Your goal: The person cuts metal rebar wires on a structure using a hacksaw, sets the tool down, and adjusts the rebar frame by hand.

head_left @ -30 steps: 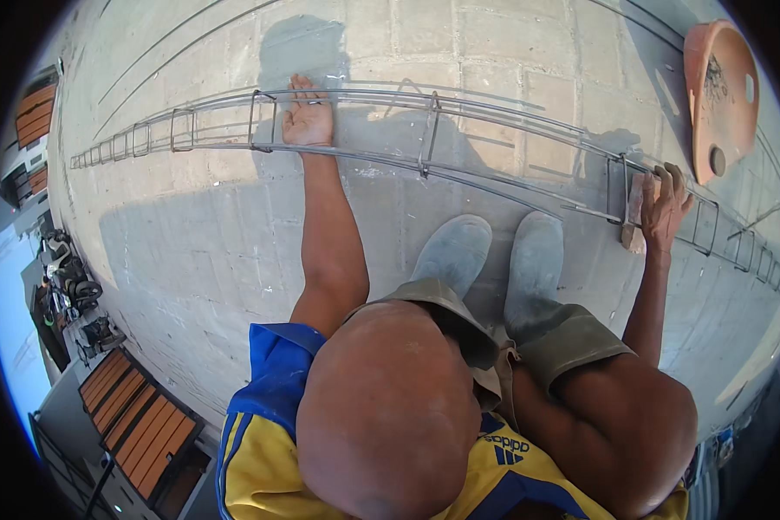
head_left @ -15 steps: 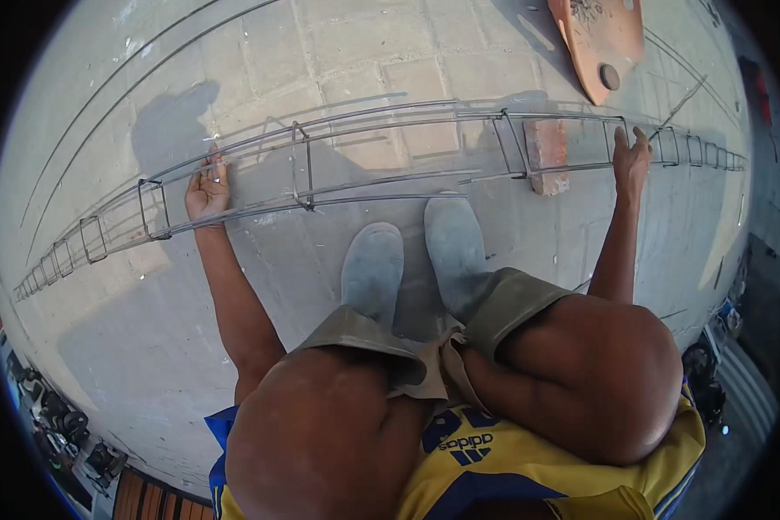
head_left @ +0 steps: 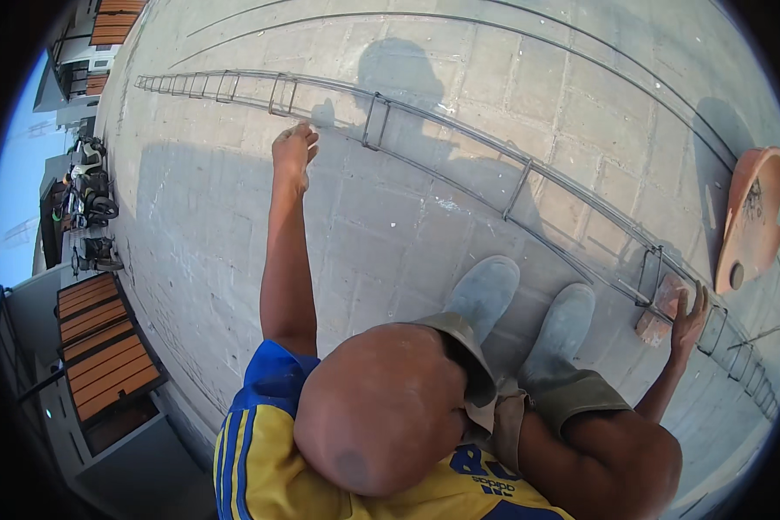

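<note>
A long, narrow rebar cage (head_left: 518,189), thin steel bars tied with square stirrups, runs from the far left down to the right across the paving. My left hand (head_left: 295,153) reaches out beside its near bar, fingers loosely bent and apart, with nothing visible in them. Whether the fingertips touch the bar is unclear. At the right, my right hand (head_left: 689,322) is against the cage, its fingers spread and their tips by the upper bars. Part of a reddish brick (head_left: 667,299) shows under the cage beside this hand.
An orange, scoop-shaped tray (head_left: 758,204) with small dark bits and a round dark piece lies at the far right. Loose long rods (head_left: 572,52) lie beyond the cage. My grey boots (head_left: 485,295) stand close to its near side. Parked motorcycles (head_left: 91,186) and orange-slatted panels (head_left: 108,334) are at the left.
My view has swung left, so the cage now slants down to the right. The left hand has come out from between the bars to their near side. The right hand stays near the brick.
</note>
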A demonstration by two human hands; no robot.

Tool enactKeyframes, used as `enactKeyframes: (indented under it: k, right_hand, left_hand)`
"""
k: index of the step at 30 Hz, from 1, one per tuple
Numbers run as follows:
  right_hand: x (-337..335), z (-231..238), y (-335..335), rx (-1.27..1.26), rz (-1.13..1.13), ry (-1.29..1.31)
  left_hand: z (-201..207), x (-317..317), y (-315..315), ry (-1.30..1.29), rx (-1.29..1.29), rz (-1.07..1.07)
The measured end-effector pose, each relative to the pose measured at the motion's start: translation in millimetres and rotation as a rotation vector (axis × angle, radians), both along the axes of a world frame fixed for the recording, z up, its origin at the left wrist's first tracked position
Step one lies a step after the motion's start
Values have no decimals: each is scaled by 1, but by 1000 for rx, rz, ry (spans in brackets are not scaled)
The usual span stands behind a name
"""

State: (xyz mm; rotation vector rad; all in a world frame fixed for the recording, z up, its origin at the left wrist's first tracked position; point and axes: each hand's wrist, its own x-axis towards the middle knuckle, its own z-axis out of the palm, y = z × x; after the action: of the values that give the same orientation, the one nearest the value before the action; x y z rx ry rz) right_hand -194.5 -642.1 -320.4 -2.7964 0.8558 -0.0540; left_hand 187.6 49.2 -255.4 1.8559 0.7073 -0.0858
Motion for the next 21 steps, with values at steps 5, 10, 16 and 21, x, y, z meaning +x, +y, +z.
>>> enactKeyframes:
  k: [5, 10, 16, 21]
  right_hand:
    - [6, -64, 31, 24, -28, -141]
    - [-34, -22, -16, -448, 107, -90]
    - [15, -16, 42, -100, 82, -190]
    - [37, -2, 38, -192, 27, -216]
  left_hand:
    - [7, 122, 142, -172, 900, -28]
    - [-117, 155, 55, 225, 882, -488]
    - [-129, 115, 85, -287, 1213, -154]
    - [-111, 50, 64, -16, 16, 333]
